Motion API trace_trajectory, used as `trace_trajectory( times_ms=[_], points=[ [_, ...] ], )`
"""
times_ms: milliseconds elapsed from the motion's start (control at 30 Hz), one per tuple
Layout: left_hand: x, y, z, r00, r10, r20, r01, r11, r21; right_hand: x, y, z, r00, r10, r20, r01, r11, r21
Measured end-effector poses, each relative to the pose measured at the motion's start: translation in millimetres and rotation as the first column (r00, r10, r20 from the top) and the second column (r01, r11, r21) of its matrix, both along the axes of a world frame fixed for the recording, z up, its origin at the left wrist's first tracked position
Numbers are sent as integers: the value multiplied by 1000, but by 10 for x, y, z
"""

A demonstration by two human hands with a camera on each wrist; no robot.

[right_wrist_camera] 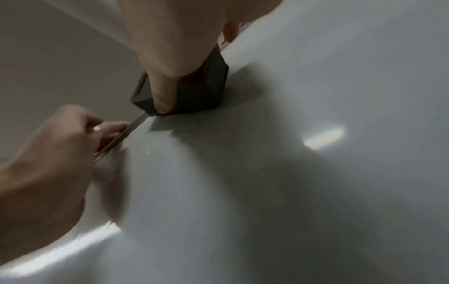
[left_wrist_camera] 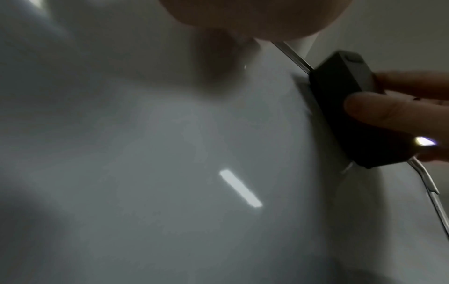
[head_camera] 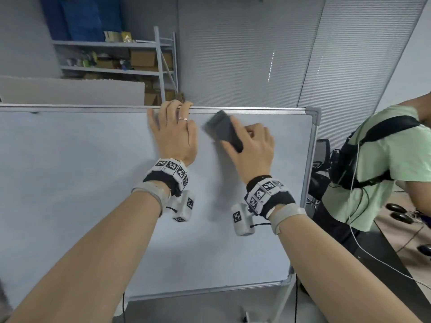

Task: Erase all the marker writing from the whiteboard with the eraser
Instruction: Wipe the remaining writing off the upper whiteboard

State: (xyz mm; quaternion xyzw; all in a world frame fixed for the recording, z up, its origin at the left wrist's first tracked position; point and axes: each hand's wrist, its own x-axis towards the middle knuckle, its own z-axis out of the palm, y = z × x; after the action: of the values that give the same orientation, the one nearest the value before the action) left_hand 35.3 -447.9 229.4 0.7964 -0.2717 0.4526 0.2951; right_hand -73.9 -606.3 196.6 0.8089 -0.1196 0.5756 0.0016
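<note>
The whiteboard (head_camera: 70, 183) stands upright on a stand and fills most of the head view; I see no marker writing on its face. My left hand (head_camera: 172, 117) holds its top frame, fingers hooked over the edge and thumb lying on the board. Just to the right, my right hand (head_camera: 247, 141) grips a dark grey eraser (head_camera: 222, 130) and presses it against the board close under the top frame. In the right wrist view the eraser (right_wrist_camera: 204, 92) sits flat on the board (right_wrist_camera: 291, 192) with my left hand (right_wrist_camera: 55, 153) beside it. The eraser (left_wrist_camera: 340, 100) is blurred in the left wrist view.
A person in a green shirt with a black harness (head_camera: 377, 171) stands close to the board's right edge. Behind the board are a metal shelf with cardboard boxes (head_camera: 140, 61) and a grey wall. A dark tabletop (head_camera: 384, 264) lies at the lower right.
</note>
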Motion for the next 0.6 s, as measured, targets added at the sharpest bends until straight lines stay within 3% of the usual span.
trace_trajectory(
  times_ms=[167, 233, 300, 333, 400, 500, 600],
  points=[
    [-36, -14, -16, 1000, 4, 12, -4, 1000, 13, -77, -47, -5, 999, -1, -45, -3, 996, -90],
    [-46, -23, -14, 1000, -4, 5, 4, 1000, 8, -177, -231, 34, 999, -50, -10, 51, 996, 73],
    [-54, -31, -4, 1000, -6, -7, 6, 1000, 0, -239, -392, 99, 994, -90, 57, 67, 946, 316],
    [-64, -31, 0, 1000, -4, -9, 4, 1000, 4, -241, -431, 113, 992, -104, 72, 71, 930, 360],
    [-76, -15, 12, 1000, -8, -15, 9, 1000, 15, -185, -352, 130, 993, -95, 71, 73, 961, 268],
    [-95, 31, 22, 1000, -7, -8, 7, 1000, 22, -12, -13, 112, 1000, -25, 11, 25, 1000, -9],
    [-80, 94, 42, 1000, -5, -13, 5, 1000, 18, 86, 190, 85, 1000, 12, -15, -13, 998, -61]
  ],
)
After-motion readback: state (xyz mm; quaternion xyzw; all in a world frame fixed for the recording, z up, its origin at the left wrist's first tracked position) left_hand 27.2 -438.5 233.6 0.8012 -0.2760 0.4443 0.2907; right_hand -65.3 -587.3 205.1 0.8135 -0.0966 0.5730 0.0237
